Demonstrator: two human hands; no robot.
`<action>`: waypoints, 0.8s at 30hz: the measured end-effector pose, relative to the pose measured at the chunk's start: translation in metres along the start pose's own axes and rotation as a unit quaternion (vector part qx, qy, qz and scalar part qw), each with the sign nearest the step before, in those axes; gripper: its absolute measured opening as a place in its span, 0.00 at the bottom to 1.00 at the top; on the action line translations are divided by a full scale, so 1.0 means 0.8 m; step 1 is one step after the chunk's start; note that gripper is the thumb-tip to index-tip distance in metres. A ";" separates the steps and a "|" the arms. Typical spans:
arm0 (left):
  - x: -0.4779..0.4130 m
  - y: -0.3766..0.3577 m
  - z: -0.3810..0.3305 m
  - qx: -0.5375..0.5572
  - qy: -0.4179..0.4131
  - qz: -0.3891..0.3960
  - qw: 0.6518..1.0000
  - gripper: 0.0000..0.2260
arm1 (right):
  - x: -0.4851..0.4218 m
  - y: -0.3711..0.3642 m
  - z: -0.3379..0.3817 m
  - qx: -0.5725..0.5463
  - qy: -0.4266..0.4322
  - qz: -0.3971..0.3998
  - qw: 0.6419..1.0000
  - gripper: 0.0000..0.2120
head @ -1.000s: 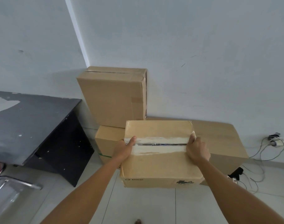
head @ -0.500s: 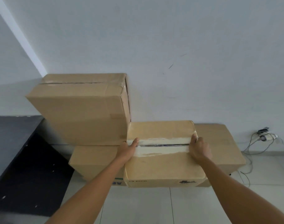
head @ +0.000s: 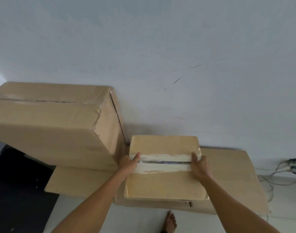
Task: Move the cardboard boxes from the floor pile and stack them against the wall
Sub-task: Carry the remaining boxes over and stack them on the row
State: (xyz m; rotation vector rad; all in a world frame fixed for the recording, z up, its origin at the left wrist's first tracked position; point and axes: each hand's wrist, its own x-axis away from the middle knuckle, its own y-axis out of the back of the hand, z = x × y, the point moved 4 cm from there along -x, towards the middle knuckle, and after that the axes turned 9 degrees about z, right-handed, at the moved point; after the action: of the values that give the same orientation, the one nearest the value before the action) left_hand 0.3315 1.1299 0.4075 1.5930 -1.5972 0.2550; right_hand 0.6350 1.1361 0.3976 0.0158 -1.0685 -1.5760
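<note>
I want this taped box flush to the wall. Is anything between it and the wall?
Nothing visible. The taped box, gripped by the left hand and right hand, is over a lower box; the large box stands beside it, not behind.

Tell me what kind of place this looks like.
Likely a spare room or storeroom indoors, hard to say more: cardboard boxes stacked against a bare white wall, a pale floor, and loose cables lying by the wall at the right.

Bare left hand (head: 129,163) and bare right hand (head: 200,168) on long, slim forearms (head: 93,202), uncovered as far as seen. One bare foot (head: 170,221), toes showing; something dark at its ankle, unclear.
</note>
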 end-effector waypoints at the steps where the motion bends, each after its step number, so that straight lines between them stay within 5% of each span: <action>1: -0.013 -0.002 -0.002 -0.001 0.017 -0.003 1.000 0.27 | -0.015 -0.004 0.002 -0.003 -0.004 0.010 1.000 0.28; 13: -0.111 -0.011 0.010 -0.013 0.049 -0.032 0.998 0.23 | -0.102 -0.061 0.014 -0.014 -0.003 0.069 0.998 0.25; 18: -0.110 -0.017 0.005 -0.057 -0.039 -0.063 0.996 0.29 | -0.106 -0.068 0.009 -0.008 -0.018 0.071 0.997 0.24; 24: -0.102 -0.012 -0.015 -0.286 -0.158 -0.110 0.939 0.27 | -0.101 -0.086 0.024 -0.045 -0.020 0.069 0.996 0.23</action>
State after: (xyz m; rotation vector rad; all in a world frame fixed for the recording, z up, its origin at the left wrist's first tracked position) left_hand 0.3316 1.1953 0.3568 1.3675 -1.5186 -0.5683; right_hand 0.5975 1.2047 0.3235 -0.1482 -1.0076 -1.5029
